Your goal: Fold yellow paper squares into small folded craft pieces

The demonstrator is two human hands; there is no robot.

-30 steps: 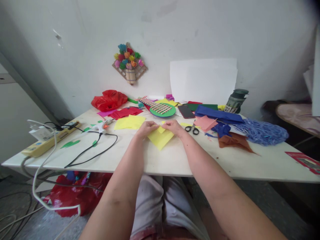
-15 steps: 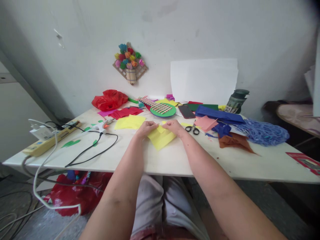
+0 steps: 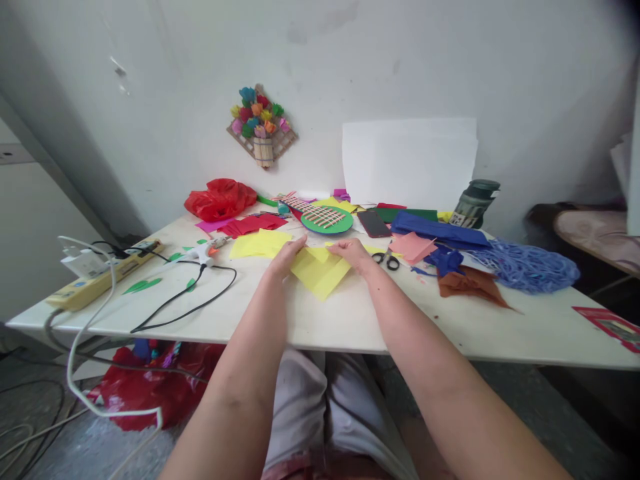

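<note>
A piece of thin yellow paper (image 3: 321, 280) hangs between my two hands over the near middle of the table, its upper edge folded down and one corner pointing toward me. My left hand (image 3: 287, 259) is at its left edge, thumb on the near side and the other fingers mostly hidden behind. At the upper right, my right hand (image 3: 353, 253) pinches the paper between thumb and fingers. More yellow sheets (image 3: 260, 244) lie just left of my left hand. Black-handled scissors (image 3: 386, 260) rest right of my right hand.
A glue gun (image 3: 203, 255) with its black cord and a power strip (image 3: 107, 277) lie at left. Behind my hands are a green stick-and-paper craft (image 3: 327, 220) and a phone (image 3: 373, 223). Blue paper (image 3: 440, 230), blue strands (image 3: 530, 265) and a bottle (image 3: 474, 203) occupy the right.
My left thumb has lifted from its pinch at the fold, and the left hand has shifted slightly left along the paper. My right hand still pinches it, and more of the fold shows.
</note>
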